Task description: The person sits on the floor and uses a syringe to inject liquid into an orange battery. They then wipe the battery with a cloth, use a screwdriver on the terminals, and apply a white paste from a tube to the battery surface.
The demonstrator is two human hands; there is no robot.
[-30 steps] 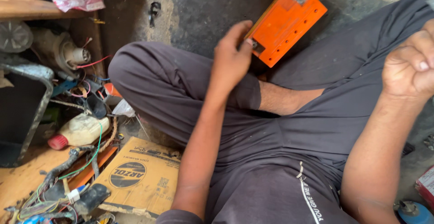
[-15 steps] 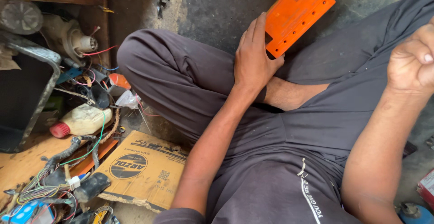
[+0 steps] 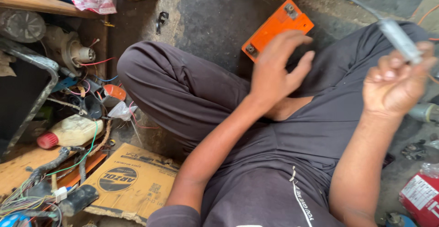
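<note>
The left hand point(image 3: 276, 73) hangs open over the lap, fingers spread and slightly curled, gripping nothing; its fingertips lie just short of the near edge of the orange battery point(image 3: 277, 29). That battery is a flat rectangular block with two metal terminals on its top face, and it lies tilted on the concrete floor point(image 3: 215, 21) just past the crossed legs, between the two knees. From the hand it lies up and a little to the left, close but apart; blur hides whether a fingertip grazes it.

The right hand point(image 3: 395, 85) is closed into a fist around a slim grey tool point(image 3: 400, 39), a probe or pen-shaped piece that sticks up and away from the knuckles, with a thin lead running off from its tip toward the top of the view.

To take hold of the battery well, the open hand would do best to span the short sides of the case with thumb on one side and fingers on the other, keeping clear of the terminals, and to lift it level, since the block looks dense for its size. The probe in the other fist should stay off both posts at once.

At the left lie loose wires point(image 3: 27, 199), a white bottle with a red cap point(image 3: 68, 132) and a cardboard box point(image 3: 132, 181).
</note>
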